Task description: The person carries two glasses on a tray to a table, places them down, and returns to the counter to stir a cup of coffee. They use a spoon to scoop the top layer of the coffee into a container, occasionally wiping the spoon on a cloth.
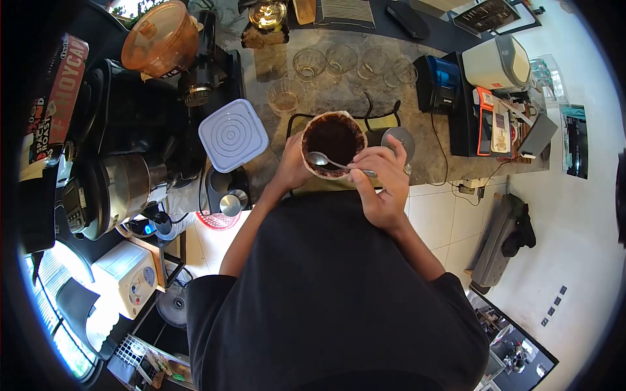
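Observation:
A tub [308, 171] with a pale rim is in front of my chest, dark brown powder inside and stuck round its inner wall. My left hand [291, 167] is wrapped round the tub's left side, its fingers partly hidden by it. Between thumb and fingers, my right hand [383, 179] grips a metal spoon [318, 158] by its handle. The spoon's bowl lies over the tub's opening, close to the near left wall. Just beyond my right hand is a round grey disc [404, 138]. A pale square lid [233, 135] with concentric rings rests left of the tub.
Several clear glasses [309, 64] stand on the stone counter [427, 140] beyond the tub, with a yellowish mat [385, 121] behind it. Black coffee equipment [197, 94] and an orange-tinted container [160, 39] crowd the left. At right are a dark blue-fronted device [438, 83] and cables.

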`<state>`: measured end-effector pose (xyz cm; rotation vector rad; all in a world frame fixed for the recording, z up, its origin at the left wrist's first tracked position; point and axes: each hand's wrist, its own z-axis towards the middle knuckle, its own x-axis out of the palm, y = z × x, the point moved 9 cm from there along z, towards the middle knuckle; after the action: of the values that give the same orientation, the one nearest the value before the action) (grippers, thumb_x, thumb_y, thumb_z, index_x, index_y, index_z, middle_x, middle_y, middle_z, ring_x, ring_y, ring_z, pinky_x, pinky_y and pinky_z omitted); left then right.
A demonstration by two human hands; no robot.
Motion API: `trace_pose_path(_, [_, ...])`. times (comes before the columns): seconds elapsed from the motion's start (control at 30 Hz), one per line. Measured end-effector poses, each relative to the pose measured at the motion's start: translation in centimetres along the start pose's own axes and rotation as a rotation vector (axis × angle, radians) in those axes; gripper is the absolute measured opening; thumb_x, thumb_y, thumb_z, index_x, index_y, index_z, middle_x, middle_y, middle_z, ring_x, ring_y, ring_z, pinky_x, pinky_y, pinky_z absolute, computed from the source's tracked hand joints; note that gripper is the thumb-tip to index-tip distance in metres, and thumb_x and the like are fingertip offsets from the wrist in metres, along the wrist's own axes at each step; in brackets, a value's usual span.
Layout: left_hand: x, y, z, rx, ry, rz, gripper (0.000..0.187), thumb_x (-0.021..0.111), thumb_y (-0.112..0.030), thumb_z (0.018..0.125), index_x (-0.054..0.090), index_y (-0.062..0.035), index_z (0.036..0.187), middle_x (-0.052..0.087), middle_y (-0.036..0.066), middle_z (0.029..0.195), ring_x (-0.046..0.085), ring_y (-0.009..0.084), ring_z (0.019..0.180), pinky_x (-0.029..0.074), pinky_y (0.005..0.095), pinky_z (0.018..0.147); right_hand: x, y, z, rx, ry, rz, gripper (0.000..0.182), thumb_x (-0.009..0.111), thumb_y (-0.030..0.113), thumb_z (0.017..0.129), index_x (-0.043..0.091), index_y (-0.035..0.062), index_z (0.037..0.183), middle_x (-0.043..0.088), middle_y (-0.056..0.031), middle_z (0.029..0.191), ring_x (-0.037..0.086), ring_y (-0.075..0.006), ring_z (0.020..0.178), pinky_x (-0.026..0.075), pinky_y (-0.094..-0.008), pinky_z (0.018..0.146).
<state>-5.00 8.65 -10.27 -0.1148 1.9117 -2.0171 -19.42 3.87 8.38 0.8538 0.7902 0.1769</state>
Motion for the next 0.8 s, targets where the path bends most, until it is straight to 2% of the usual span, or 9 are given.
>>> trace_pose_path(0.13, [0.0,-0.3,0.1,0.033,-0.028,-0.034,0.057,0.083,-0.024,0.08,0.064,-0.0063,0.131,0.068,0.016,0.128,0.062,0.0383,0.123,0.043,0.0495,0.107,0.2,-0.5,-0.1,0.055,0.003,-0.002,0.004,0.075,0.009,0.091,0.076,0.0052,0.092,0.072,-0.004,0.084,0.069,-0.0222,0.095,0.027,-0.0543,0.118])
trace_pose_path(0.2, [0.0,-0.2,0.1,0.017,-0.003,-0.049,0.058,0.083,-0.024,0.08,0.064,-0.0063,0.131,0.068,0.016,0.128,0.062,0.0383,0.122,0.043,0.0494,0.107,0.2,0.5,0.2,0.007,0.037,-0.012,0.004,0.075,0.009,0.091,0.076,0.0052,0.092,0.073,-0.004,0.085,0.069,-0.0219,0.095,0.027,-0.0542,0.118])
trace_pose_path(0.37, [0.3,0.6,-0.1,0.018,0.018,-0.028,0.06,0.083,-0.024,0.08,0.063,-0.006,0.134,0.067,0.016,0.13,0.061,0.0383,0.123,0.043,0.0485,0.107,0.2,-0.6,0.0,0.04,-0.015,-0.01,0.004,0.075,0.009,0.091,0.075,0.0052,0.091,0.072,-0.004,0.086,0.069,-0.0214,0.094,0.028,-0.054,0.118])
trace_pose_path(0.63, [0.4,1.6,-0.1,-0.028,0.019,-0.065,0.066,0.082,-0.027,0.083,0.059,-0.0077,0.141,0.062,0.017,0.139,0.054,0.0372,0.133,0.036,0.0494,0.114,0.6,-0.8,0.2,0.054,-0.05,-0.017,0.004,0.073,0.009,0.092,0.075,0.0049,0.091,0.071,-0.0037,0.085,0.069,-0.0218,0.092,0.028,-0.0537,0.117])
trace_pose_path(0.8, [0.4,2.1,-0.3,-0.031,0.008,-0.025,0.064,0.081,-0.026,0.084,0.059,-0.0069,0.141,0.062,0.017,0.139,0.054,0.0384,0.133,0.037,0.0495,0.113,0.6,0.2,0.4,0.015,-0.024,-0.035,0.004,0.073,0.008,0.092,0.074,0.0047,0.091,0.072,-0.0042,0.086,0.069,-0.0215,0.091,0.028,-0.0538,0.117])
